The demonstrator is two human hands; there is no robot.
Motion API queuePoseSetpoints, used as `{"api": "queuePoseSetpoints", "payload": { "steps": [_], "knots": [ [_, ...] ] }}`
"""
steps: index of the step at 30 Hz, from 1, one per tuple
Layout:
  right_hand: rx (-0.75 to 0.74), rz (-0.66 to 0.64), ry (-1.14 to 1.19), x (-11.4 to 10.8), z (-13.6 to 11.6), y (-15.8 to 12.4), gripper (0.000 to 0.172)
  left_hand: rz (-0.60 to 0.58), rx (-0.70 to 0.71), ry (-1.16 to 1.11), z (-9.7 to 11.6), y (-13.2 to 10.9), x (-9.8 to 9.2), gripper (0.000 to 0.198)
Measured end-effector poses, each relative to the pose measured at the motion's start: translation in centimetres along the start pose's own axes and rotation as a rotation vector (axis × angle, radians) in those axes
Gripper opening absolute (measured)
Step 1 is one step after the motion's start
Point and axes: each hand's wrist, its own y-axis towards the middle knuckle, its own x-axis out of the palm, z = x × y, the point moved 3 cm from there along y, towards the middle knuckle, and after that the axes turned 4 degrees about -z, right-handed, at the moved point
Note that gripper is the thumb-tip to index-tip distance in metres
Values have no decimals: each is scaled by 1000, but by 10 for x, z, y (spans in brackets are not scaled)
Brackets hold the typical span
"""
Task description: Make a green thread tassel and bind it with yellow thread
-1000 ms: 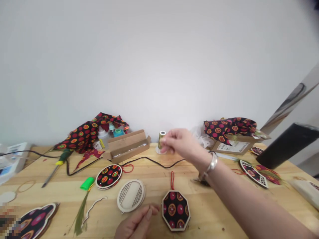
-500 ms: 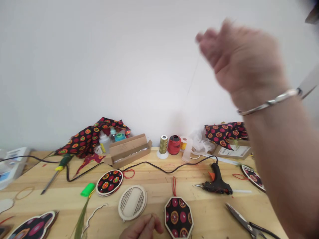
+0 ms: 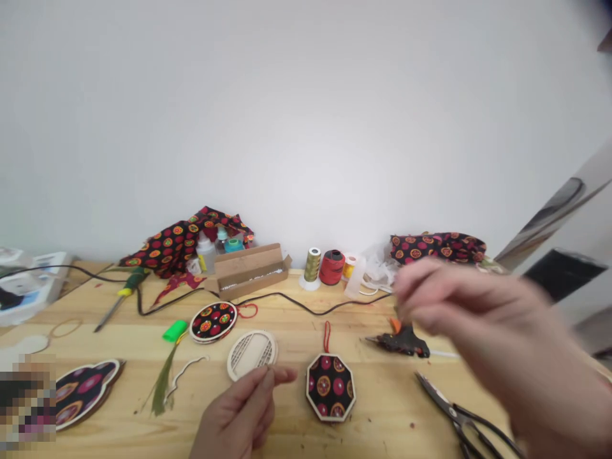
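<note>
— So, what to say of the left hand (image 3: 239, 411)?

— Held low in the middle, thumb and forefinger drawn together, other fingers curled. Cannot tell of anything pinched between; too fine to make out.

— Near to what?

— Just at the near edge of a pale lattice disc (image 3: 252, 350), overlapping its rim in view. Impossible to say whether touching. Also just left of an octagonal ornament (image 3: 331, 387): lying flat on the wooden table (image 3: 382, 395), dark patterned cloth in a pale frame, with a red loop (image 3: 327, 336) extending toward the wall.

— And the right hand (image 3: 404, 306)?

— Raised at the right, blurred, fingers bent in toward the thumb. Cannot tell how tightly closed, nor whether holding anything.

— Anything close by?

— See a black glue gun (image 3: 406, 344) with an orange trigger, lying partly behind the fingertips. Below, find scissors (image 3: 452, 411), tips toward the glue gun.

— Farther back?

— Note a gold-green spool (image 3: 312, 266), a red spool (image 3: 329, 269) and a smaller yellow spool (image 3: 350, 262) in a row. Left of those, notice an open cardboard box (image 3: 251, 275).
</note>
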Motion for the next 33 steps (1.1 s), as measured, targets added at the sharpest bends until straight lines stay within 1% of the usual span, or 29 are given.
{"api": "queuePoseSetpoints", "payload": {
  "steps": [1, 2, 3, 6, 7, 9, 11, 13, 17, 21, 24, 27, 29, 31, 33],
  "knots": [
    [15, -98, 101, 13, 6, -11, 15, 19, -2, -11, 6, -4, 3, 32],
    [68, -166, 166, 27, 14, -22, 14, 32, 8, -20, 11, -7, 6, 30],
    [134, -193, 216, 41, 23, -31, 13, 21, 8, -24, 15, -10, 11, 29],
    [277, -185, 359, 77, 47, -51, 10, -58, -12, -31, 13, -14, 27, 27],
    [302, -164, 403, 85, 52, -55, 10, -86, -22, -40, 10, -15, 32, 27],
    [331, -105, 470, 95, 60, -60, 10, -124, -44, -62, 2, -15, 39, 24],
    [342, -37, 512, 98, 65, -63, 9, -140, -70, -71, -5, -15, 43, 21],
    [352, 1, 540, 98, 70, -64, 8, -157, -93, -68, -10, -15, 47, 20],
    [382, -8, 527, 98, 82, -67, 10, -178, -115, -39, -14, -14, 50, 23],
    [428, -3, 536, 96, 92, -68, 7, -167, -130, 22, -17, -12, 50, 29],
    [464, -30, 590, 93, 94, -68, 10, -172, -134, 71, -20, -12, 49, 30],
    [476, -48, 611, 89, 94, -68, 10, -181, -139, 106, -23, -12, 48, 32],
    [484, -50, 612, 88, 96, -69, 10, -182, -144, 115, -24, -12, 49, 29],
    [487, -54, 593, 86, 98, -70, 10, -182, -159, 117, -23, -11, 49, 27],
    [457, -52, 527, 83, 97, -71, 11, -172, -175, 110, -22, -10, 49, 26]
  ]
}}
